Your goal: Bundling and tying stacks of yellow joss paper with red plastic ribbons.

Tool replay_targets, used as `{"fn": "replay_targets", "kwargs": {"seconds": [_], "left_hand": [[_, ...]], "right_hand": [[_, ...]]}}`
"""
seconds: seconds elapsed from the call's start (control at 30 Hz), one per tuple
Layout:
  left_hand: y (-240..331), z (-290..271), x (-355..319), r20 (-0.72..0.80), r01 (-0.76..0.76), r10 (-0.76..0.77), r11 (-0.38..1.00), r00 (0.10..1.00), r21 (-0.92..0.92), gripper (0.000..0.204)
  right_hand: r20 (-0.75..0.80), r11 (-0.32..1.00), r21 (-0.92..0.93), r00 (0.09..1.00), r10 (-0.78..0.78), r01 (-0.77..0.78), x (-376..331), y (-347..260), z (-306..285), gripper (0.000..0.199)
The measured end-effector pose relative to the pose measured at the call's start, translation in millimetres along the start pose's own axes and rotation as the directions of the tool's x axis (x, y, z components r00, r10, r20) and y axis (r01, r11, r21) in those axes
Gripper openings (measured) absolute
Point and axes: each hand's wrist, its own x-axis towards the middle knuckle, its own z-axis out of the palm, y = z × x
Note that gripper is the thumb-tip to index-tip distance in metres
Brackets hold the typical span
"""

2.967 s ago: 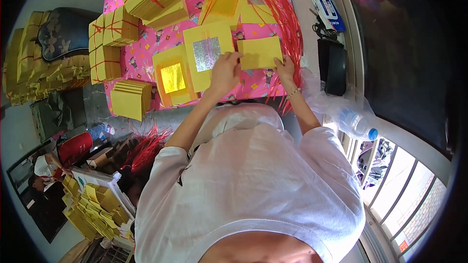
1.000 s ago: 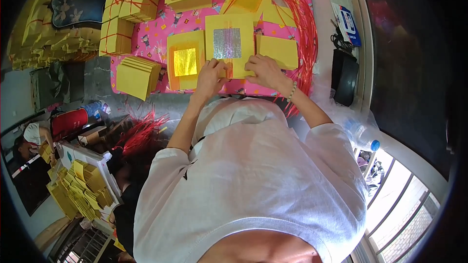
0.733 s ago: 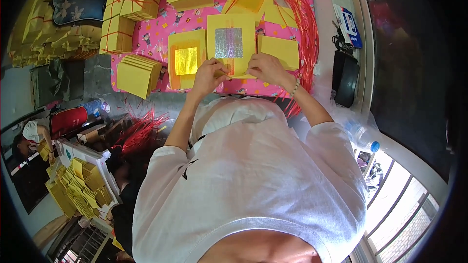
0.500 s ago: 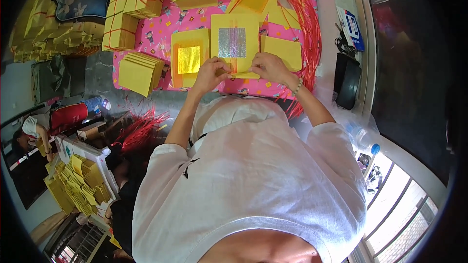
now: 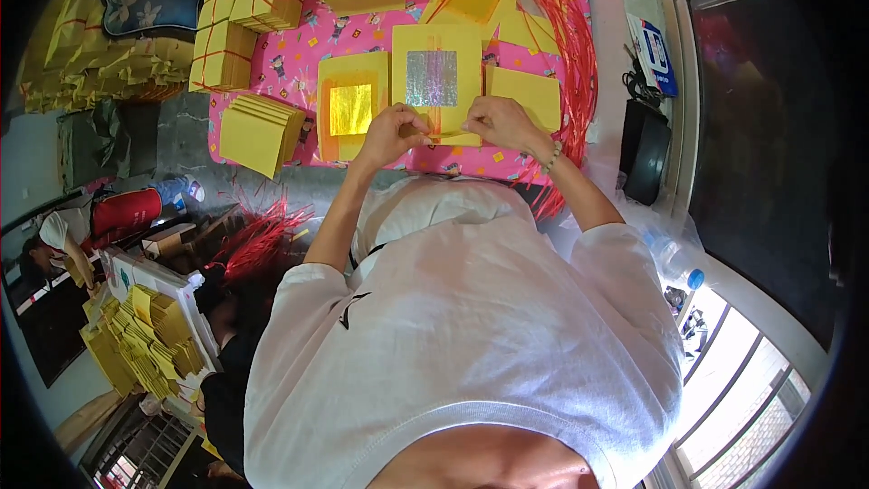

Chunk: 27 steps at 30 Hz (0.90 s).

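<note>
So, two hands [image 5: 398, 134] pinched the near edge of one silver-patched yellow sheet [image 5: 434, 81], its long axis pointing nearly straight ahead.

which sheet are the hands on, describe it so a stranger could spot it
Find the pink patterned cover; toward its near side, the left hand and right hand pinch the near edge of a yellow sheet. It bears a silver square; its left neighbour shows gold, its right neighbour is plain.
</note>
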Motion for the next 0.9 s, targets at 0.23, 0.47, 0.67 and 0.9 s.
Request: {"fn": "replay_targets", "kwargs": {"seconds": [0.23, 0.47, 0.67, 0.9], "left_hand": [[34.3, 2.8, 3.3, -0.081, -0.157, 0.195, 0.927, 0.978, 0.34, 0.031], [41.9, -3.8, 15.8, -0.214, -0.098, 0.208, 0.897, 0.955, 0.432, 0.02], [69.2, -30.6, 20.8, -0.262, 0.025, -0.025, 1.0, 0.965, -0.003, 0.019], [67.3, -13.6, 27.5, -0.185, -0.131, 0.038, 0.845, 0.982, -0.519, 0.033]], "right_hand": [[-0.129, 0.971, -0.217, 0.984, -0.126, 0.096, -2.8, -18.9, -6.6, 0.019], [-0.425, 0.984, -0.003, 0.891, -0.161, 0.176, 2.5, -35.5, -23.7, 0.025], [-0.461, 0.809, 0.585, 0.841, 0.283, 0.048, 19.0, 8.0, -4.7, 0.073], [-0.238, 0.549, 0.812, 0.971, 0.003, 0.197, 29.1, -5.5, -7.6, 0.087]]}}
